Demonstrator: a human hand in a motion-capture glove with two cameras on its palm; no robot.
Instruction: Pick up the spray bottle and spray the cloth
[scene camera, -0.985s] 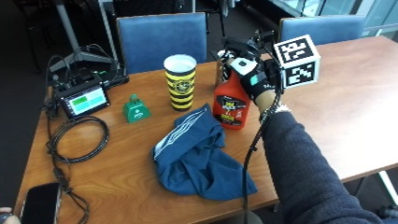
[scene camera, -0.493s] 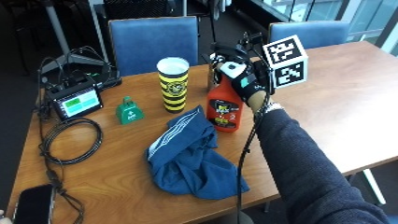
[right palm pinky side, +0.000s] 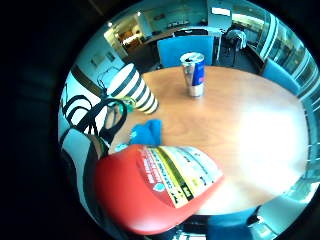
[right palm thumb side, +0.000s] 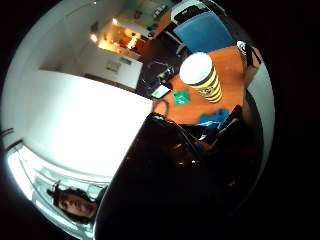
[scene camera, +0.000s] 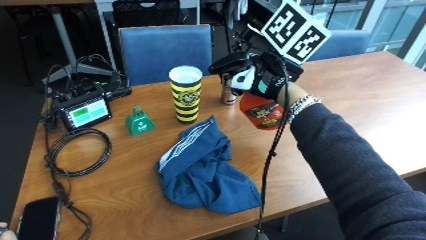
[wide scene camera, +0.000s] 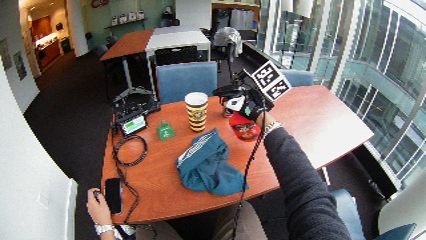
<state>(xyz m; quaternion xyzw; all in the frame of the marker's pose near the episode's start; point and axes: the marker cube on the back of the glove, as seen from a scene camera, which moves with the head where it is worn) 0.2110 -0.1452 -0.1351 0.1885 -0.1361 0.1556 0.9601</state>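
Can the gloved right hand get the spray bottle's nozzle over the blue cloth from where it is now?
Probably yes. The right hand holds the spray bottle lifted beside the blue cloth, with nothing between them.

cloth (scene camera: 206, 172) lies on the tabletop (scene camera: 373, 95) before the cup (scene camera: 186, 94); bell (scene camera: 138, 121) and screen (scene camera: 85, 112) lie left of the cup.

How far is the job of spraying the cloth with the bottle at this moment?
Done: the gloved right hand grips the red spray bottle, tilted and apparently lifted off the table. In hand: carrying it toward the blue cloth. Left: aiming at the cloth and spraying; no spray is visible.
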